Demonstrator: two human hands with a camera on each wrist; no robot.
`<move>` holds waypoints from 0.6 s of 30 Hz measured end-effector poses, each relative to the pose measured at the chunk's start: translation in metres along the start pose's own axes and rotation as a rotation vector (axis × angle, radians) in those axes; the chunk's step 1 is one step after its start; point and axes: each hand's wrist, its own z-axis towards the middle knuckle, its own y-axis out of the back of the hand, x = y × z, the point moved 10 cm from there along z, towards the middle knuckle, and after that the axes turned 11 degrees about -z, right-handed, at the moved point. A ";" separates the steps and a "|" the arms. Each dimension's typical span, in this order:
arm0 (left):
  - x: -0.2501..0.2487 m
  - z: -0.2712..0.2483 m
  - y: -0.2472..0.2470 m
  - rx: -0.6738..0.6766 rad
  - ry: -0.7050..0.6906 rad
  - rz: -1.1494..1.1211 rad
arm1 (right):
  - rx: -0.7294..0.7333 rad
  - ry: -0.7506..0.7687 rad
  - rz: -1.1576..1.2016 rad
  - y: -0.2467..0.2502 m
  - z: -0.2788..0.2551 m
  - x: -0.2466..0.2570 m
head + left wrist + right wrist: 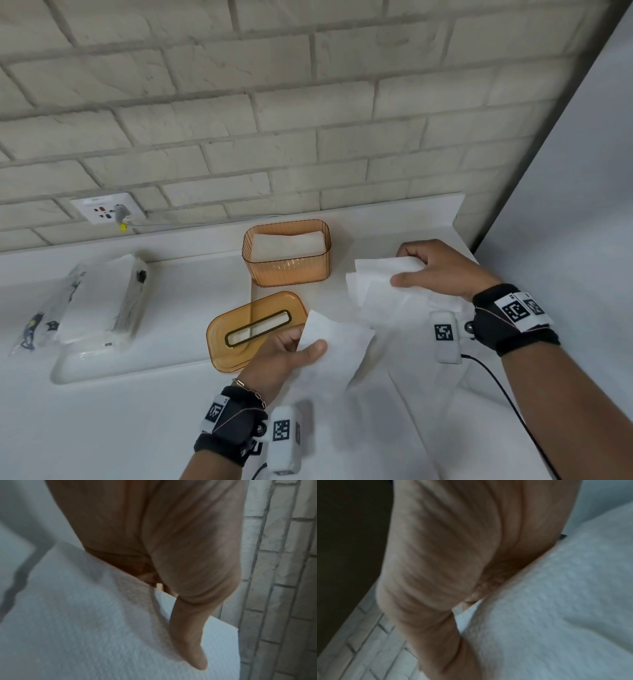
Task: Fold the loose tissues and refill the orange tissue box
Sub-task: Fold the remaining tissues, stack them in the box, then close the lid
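The orange tissue box (pixel 291 270) stands open on the white counter, with folded white tissues inside it. Its orange slotted lid (pixel 255 330) lies flat just in front of it. My left hand (pixel 291 349) pinches the corner of a loose white tissue (pixel 339 346) between thumb and fingers; the left wrist view shows the same tissue (pixel 94 628) under my thumb (pixel 188 639). My right hand (pixel 435 270) grips several loose tissues (pixel 380 287) to the right of the box; that tissue bunch (pixel 556 601) fills the right wrist view.
An opened plastic pack of tissues (pixel 99 298) lies on a white tray (pixel 113 359) at the left. A wall socket (pixel 108 207) with a plug sits on the brick wall. A white panel (pixel 582 205) bounds the counter on the right. A black cable (pixel 507 394) runs from my right wrist.
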 end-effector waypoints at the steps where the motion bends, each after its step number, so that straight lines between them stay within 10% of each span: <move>1: -0.002 0.000 -0.002 0.009 -0.002 0.009 | -0.020 -0.001 0.051 0.005 -0.002 0.003; 12: -0.035 -0.021 -0.028 0.088 -0.160 0.059 | -0.212 0.040 0.501 0.037 -0.017 0.034; 18: -0.046 -0.022 -0.056 0.047 -0.200 -0.433 | -0.254 0.094 0.674 0.015 -0.033 0.058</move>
